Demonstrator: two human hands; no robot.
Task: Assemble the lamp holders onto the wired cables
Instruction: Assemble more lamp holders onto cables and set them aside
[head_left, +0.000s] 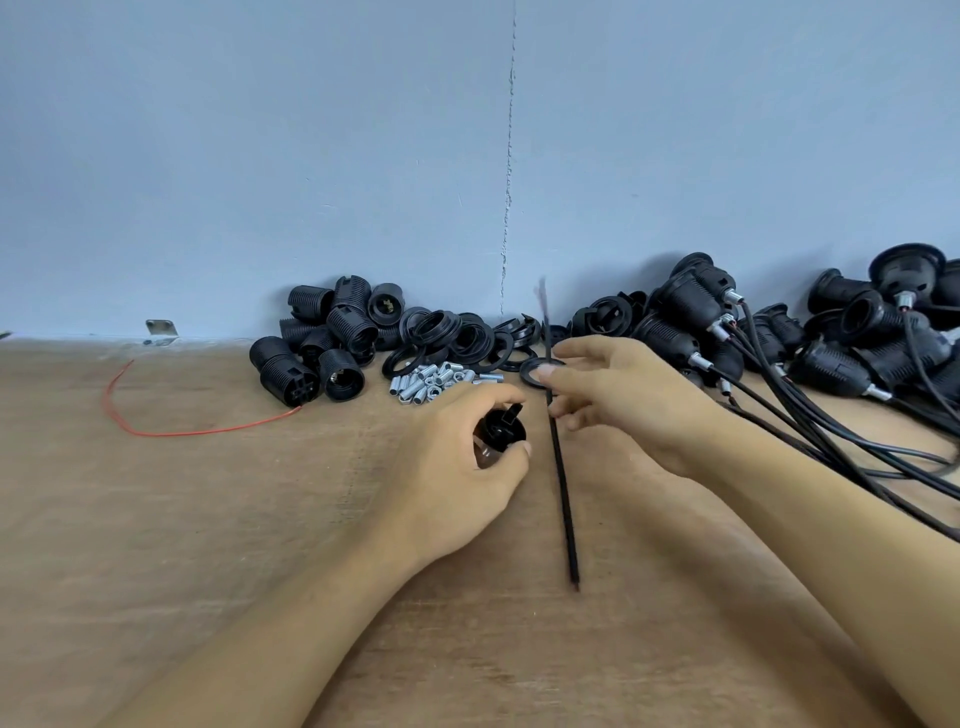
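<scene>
My left hand (457, 462) grips a black lamp holder cap (500, 428) just above the wooden table (208, 519). My right hand (623, 395) pinches a thin black cable (563, 499) that runs from near the table's front up past my fingers, its bare end blurred in front of the wall. A black ring (535, 371) sits on the cable at my right thumb. The rest of the cap is hidden inside my left fist.
Against the grey wall lie a pile of black holder bodies (322, 348), loose black rings (452, 338), small metal threaded tubes (436, 382), and at right several assembled holders with cables (831, 353). A red wire (171, 431) lies at left.
</scene>
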